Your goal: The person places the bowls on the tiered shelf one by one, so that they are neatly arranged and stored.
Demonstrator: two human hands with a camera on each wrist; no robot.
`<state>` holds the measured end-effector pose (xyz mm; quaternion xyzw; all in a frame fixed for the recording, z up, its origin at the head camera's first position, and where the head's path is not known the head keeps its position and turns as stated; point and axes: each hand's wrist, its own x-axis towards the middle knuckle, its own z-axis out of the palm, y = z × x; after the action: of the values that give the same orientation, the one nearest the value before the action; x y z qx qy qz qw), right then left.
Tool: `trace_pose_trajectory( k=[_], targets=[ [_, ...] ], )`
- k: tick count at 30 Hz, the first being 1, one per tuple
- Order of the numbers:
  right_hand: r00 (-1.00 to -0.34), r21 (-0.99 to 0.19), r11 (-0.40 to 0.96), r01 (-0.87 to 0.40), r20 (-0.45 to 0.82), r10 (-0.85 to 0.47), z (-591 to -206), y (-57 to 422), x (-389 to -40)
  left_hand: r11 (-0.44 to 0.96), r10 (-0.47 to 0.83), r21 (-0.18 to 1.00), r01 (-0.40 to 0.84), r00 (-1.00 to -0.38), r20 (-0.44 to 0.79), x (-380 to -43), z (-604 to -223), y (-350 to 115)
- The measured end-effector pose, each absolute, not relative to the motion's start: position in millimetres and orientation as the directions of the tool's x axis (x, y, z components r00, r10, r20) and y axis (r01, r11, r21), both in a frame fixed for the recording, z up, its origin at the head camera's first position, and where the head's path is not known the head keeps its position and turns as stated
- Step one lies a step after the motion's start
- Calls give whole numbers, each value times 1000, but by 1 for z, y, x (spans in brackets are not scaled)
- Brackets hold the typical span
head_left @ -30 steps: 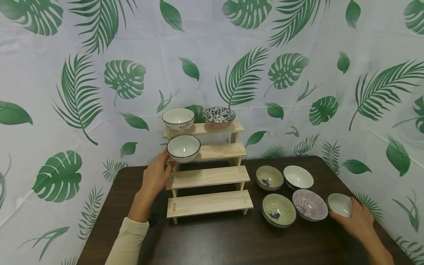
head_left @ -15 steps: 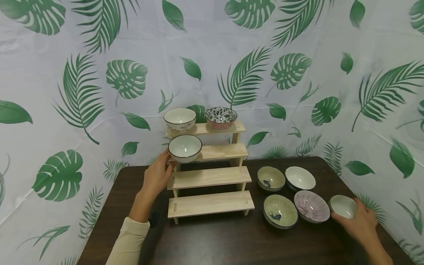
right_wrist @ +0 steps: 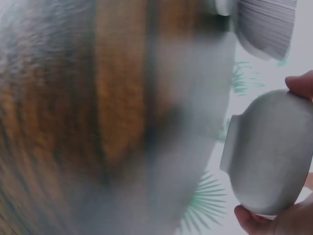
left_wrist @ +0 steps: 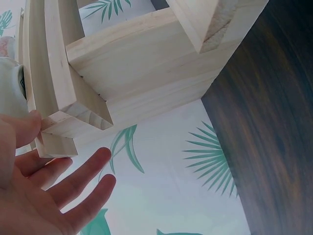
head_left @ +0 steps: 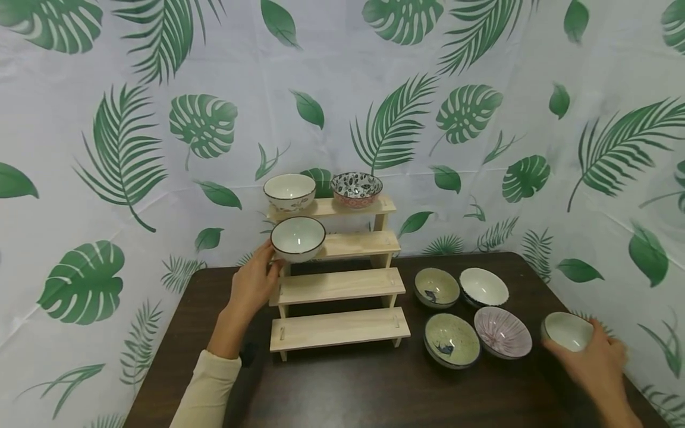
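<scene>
My left hand point(head_left: 253, 285) is at the left end of a stepped wooden shelf point(head_left: 342, 285). In the left wrist view, its thumb and index finger pinch the board's end while the other fingers stretch out. Right above this hand, a white bowl with a dark rim point(head_left: 297, 238) stands on the second board from the top. My right hand point(head_left: 596, 359) grips a small pale bowl point(head_left: 568, 331) near the table's right edge. The right wrist view shows this bowl's plain outside and foot point(right_wrist: 271, 152), thumb and fingers on opposite sides.
A floral white bowl point(head_left: 289, 191) and a black-and-red patterned bowl point(head_left: 356, 189) stand on the top board. On the dark table point(head_left: 332, 392), right of the shelf, sit two greenish bowls point(head_left: 437, 287), a white bowl point(head_left: 484, 286) and a pink-striped bowl point(head_left: 503, 333). A leaf-print cloth hangs behind.
My right hand has moved right with the small pale bowl, away from the pink-striped bowl. The left hand stays at the shelf's end.
</scene>
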<state>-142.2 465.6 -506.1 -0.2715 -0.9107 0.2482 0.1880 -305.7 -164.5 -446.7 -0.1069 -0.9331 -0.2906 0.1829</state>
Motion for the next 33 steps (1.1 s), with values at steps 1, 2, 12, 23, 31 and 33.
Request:
trace_pose_trajectory(
  k=[1, 2, 12, 23, 31, 33],
  targets=[
    [-775, -562, 721, 406, 206, 597, -503, 464, -141, 807, 94, 504, 307, -910, 404, -306, -447, -164],
    [-771, -565, 714, 413, 201, 605, -500, 463, -140, 806, 94, 505, 308, -909, 405, -306, -447, -164],
    [-771, -579, 722, 380, 234, 593, -476, 440, -134, 804, 94, 511, 304, -914, 395, -306, -446, -163],
    [-785, -576, 774, 264, 338, 519, -455, 402, -135, 811, 92, 504, 298, -915, 393, -303, -443, -165],
    [-788, -565, 809, 164, 418, 451, -442, 382, -133, 807, 97, 508, 300, -917, 387, -304, -444, -165],
    [-792, -568, 808, 158, 415, 447, -439, 377, -132, 806, 98, 508, 303, -915, 390, -304, -445, -165]
  ],
)
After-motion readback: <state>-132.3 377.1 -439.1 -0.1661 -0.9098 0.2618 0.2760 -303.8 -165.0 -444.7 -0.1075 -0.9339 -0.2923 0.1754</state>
